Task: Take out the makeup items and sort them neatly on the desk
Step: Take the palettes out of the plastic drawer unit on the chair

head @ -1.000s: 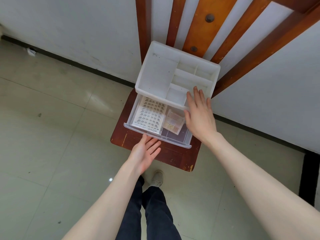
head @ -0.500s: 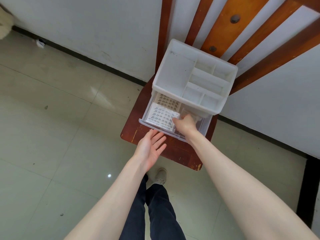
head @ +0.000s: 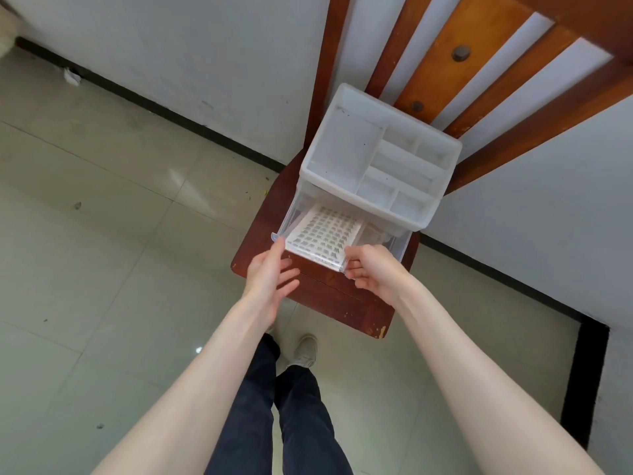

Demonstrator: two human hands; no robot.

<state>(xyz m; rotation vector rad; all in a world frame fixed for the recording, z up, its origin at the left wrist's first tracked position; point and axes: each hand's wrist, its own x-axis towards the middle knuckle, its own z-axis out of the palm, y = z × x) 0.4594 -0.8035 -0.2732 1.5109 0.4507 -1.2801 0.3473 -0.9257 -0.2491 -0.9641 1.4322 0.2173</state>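
Here the right hand [head: 375, 270] pinches the near right corner of a flat white lash tray [head: 323, 234], thumb on top and fingers curled beneath its edge. The left hand [head: 270, 275] is spread and grips nothing; its fingertips touch the tray's near left corner and the front lip of the clear drawer [head: 400, 246], the palm turned toward 3 o'clock. The tray carries rows of small dark lash clusters and lies tilted over the left half of the pulled-out drawer, its near edge raised at the drawer front. At 2 o'clock from the tray, in the drawer's right part, lies a small pale item too blurred to identify. The drawer belongs to a white plastic organiser [head: 421, 221], whose top, at 12 o'clock from the hands, is divided into one large compartment and several smaller ones. The organiser stands on the seat of a reddish-brown wooden chair [head: 342, 303], its slatted back against a white wall [head: 205, 46]. At 6 o'clock, dark trousers [head: 267, 423] and one pale shoe [head: 303, 351] stand on tiled floor [head: 85, 234].
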